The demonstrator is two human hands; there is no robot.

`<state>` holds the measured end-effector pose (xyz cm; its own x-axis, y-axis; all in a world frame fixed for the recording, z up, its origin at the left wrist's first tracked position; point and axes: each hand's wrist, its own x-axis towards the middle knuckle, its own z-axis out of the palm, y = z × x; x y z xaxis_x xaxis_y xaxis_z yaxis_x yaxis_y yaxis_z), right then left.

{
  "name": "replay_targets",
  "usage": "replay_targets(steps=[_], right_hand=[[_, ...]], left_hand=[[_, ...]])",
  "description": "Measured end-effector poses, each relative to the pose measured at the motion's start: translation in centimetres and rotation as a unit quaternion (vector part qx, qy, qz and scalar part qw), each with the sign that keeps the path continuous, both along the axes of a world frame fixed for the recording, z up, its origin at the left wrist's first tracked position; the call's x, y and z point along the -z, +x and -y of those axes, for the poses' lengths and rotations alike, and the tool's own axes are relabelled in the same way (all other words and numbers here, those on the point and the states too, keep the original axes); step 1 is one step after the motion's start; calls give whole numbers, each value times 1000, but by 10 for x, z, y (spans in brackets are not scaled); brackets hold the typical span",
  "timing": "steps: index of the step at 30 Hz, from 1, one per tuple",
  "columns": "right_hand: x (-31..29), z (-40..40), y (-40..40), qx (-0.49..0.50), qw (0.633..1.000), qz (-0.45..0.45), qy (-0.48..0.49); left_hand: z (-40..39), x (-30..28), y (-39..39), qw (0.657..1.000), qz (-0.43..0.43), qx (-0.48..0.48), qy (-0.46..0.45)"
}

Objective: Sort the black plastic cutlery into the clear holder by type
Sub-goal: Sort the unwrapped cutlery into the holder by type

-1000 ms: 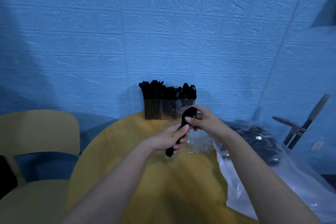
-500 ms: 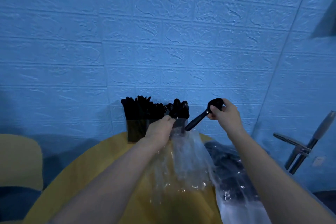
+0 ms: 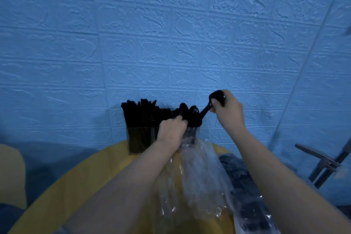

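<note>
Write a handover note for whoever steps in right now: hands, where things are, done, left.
Right hand grips a black spoon by its bowl, handle angled down toward the right-end compartment of the clear holder.
Left hand rests on the spoons already standing there; whether it grips them is unclear.
Done: holder on the yellow table is well filled, spoons at the right end; the other types are too dark to tell apart.
Left: seat this spoon, then sort the remaining cutlery in the plastic bag at right. Empty clear wrap lies in front of the holder.

Left hand [image 3: 171,129] curled; right hand [image 3: 228,109] pinching.
</note>
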<state>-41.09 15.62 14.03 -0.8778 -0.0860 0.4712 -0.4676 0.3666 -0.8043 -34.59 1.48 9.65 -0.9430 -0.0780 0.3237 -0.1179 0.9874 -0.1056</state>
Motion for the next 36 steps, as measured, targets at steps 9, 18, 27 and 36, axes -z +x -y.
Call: replay_targets(steps=[9,18,27,36], right_hand=[[2,11,-1,-11,997,-53,57],[9,14,-3,18,995,-81,59],[30,21,-4,3,991,-75,111],[59,24,-6,-8,927,-249,282]], left_hand=[[1,5,1,999,-28,18,33],[4,10,4,997,-44,45,45],[6,12,1,996,-24,68,44],[10,17,7,997,-33,75,15]])
